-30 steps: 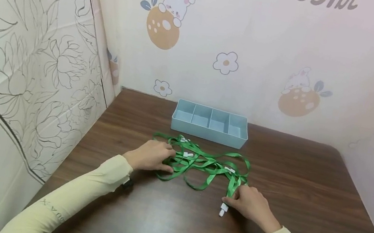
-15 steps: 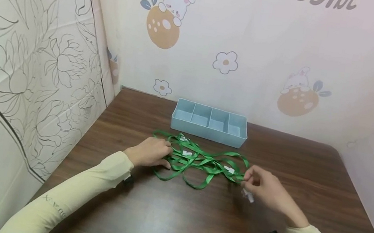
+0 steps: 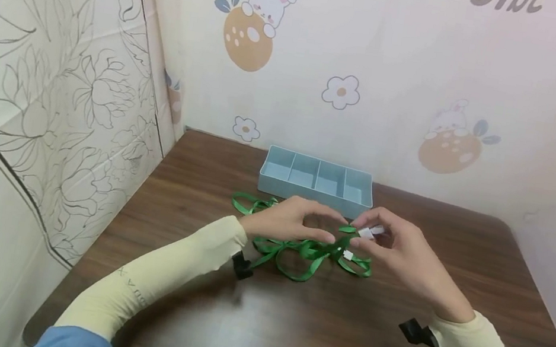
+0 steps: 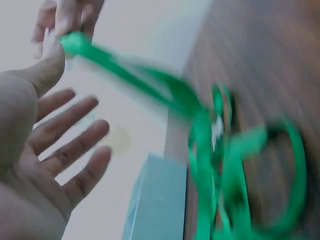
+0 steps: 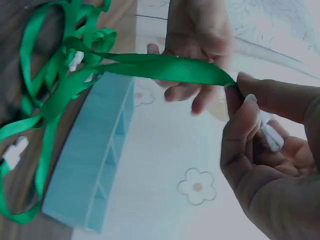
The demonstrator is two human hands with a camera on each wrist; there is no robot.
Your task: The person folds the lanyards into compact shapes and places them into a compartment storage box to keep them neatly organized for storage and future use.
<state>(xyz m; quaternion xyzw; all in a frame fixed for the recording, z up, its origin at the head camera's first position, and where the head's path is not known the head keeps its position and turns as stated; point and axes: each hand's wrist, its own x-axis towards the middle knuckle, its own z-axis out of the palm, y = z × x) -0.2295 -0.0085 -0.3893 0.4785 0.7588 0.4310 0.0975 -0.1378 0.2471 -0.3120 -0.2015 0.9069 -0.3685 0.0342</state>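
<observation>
While my right hand (image 3: pixel 408 256) pinches one green strap (image 5: pixel 185 70) beside its white clip (image 5: pixel 273 138), my left hand (image 3: pixel 289 221) has its fingers spread, gripping nothing. The strap runs into the tangle of green lanyards (image 5: pixel 57 102), towards the back edge of the tabletop (image 3: pixel 485 264). If a loop is snagged there, I judge pulling could tighten a knot; dragged strands might nudge the blue tray (image 3: pixel 297 190) nearer that edge.
</observation>
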